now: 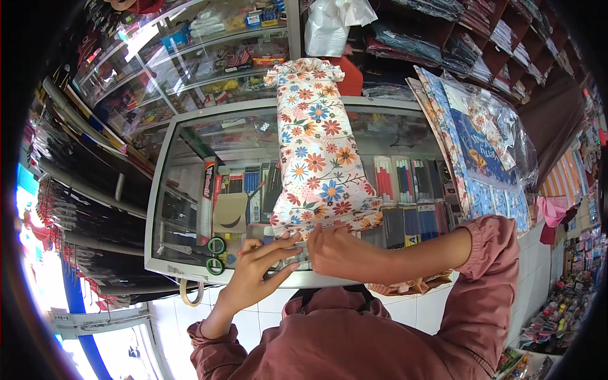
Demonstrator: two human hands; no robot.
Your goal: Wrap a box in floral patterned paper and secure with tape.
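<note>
A long parcel in white floral wrapping paper (pixel 316 147) lies on the glass-topped display counter (pixel 218 279). Its far end is gathered into a ruffle; the near end flares, with folded paper along it. My right hand (pixel 339 251) has its fingers curled on the near paper edge, pinching it. Beside it, my left hand (pixel 259 268) has its fingers spread, the fingertips at the left part of the same edge. To the left of that hand rest scissors (pixel 216 256) with green and black handles. A roll of tape (pixel 191 292) hangs at the counter's front edge.
Flat floral wrapping sheets and clear plastic packets (pixel 489 137) are stacked at the counter's right. White plastic bags (pixel 327 28) hang at the back. Pens and boxed stationery (pixel 399 180) show beneath the glass. Dark garments on hangers (pixel 95 228) crowd the left side. Brown patterned paper (pixel 413 285) lies below my right forearm.
</note>
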